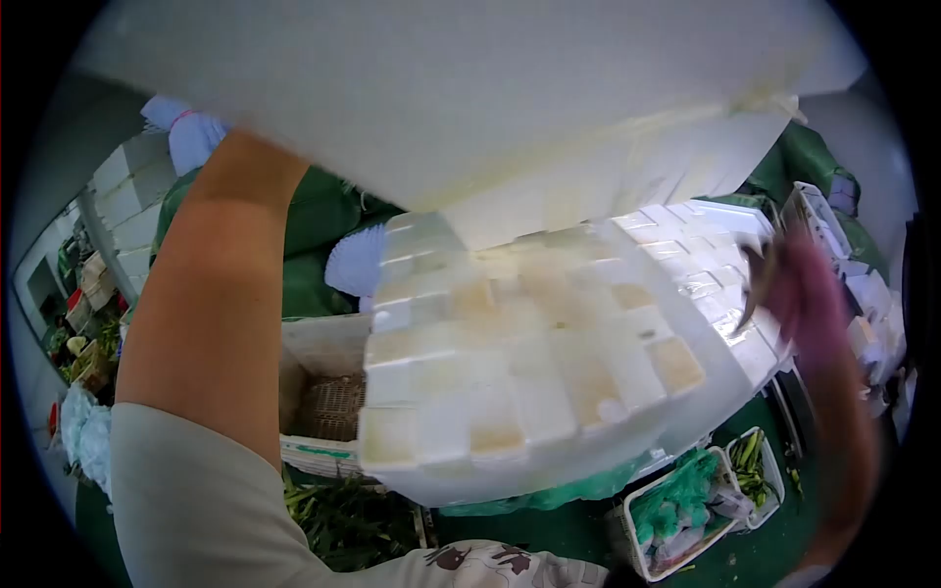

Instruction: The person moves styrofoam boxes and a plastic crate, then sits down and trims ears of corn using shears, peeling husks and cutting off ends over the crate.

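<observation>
A large white foam box (608, 147) fills the top of the view, close to the camera. My left arm reaches up to its left side, and the hand is hidden behind the box. Below it lies a white foam block (529, 363) with a grid of raised squares and yellowish stains. At the right, my right hand (804, 294) is blurred by motion, beside a second gridded white foam piece (701, 260). A thin dark object (757, 284) shows at its fingers, too smeared to name.
Green sacks (314, 216) lie behind the foam. An open white box (323, 387) stands at left, above dark leafy greens (358, 524). Baskets with a green bag (676, 500) and long green vegetables (750, 470) sit at lower right. White boxes (132, 196) are stacked at far left.
</observation>
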Demonstrator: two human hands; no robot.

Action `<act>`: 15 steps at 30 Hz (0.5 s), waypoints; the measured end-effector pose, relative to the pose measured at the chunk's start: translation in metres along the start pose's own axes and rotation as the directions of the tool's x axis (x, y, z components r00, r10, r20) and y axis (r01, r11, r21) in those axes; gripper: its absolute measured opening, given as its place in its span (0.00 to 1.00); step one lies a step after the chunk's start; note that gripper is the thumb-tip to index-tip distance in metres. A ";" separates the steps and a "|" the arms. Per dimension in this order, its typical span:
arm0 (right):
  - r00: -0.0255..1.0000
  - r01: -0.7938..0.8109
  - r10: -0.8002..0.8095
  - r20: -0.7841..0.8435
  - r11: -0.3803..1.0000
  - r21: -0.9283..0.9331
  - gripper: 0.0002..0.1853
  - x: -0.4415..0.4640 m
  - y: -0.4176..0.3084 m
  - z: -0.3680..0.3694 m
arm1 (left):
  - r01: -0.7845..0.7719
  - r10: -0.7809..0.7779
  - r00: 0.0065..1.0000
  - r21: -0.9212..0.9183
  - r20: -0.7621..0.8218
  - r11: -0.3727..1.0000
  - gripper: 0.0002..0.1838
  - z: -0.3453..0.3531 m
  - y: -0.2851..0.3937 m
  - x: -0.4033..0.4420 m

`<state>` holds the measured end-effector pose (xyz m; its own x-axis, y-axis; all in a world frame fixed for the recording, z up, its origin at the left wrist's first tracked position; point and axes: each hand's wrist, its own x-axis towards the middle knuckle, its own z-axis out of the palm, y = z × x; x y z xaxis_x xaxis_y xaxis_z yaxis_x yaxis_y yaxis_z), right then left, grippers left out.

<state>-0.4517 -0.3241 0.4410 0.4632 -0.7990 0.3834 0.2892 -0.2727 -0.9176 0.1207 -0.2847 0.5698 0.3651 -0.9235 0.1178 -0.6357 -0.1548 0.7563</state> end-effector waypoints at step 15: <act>0.088 0.464 -0.984 -0.158 0.181 -0.867 0.35 0.067 -0.193 0.140 | -0.173 0.193 0.973 0.158 -0.123 0.972 0.29 0.009 0.147 0.003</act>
<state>-0.3589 -0.2497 0.6590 -0.3756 0.1130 0.9199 -0.4589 -0.8850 -0.0786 0.0225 -0.3136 0.6754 0.3162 -0.8856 0.3402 -0.7887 -0.0461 0.6131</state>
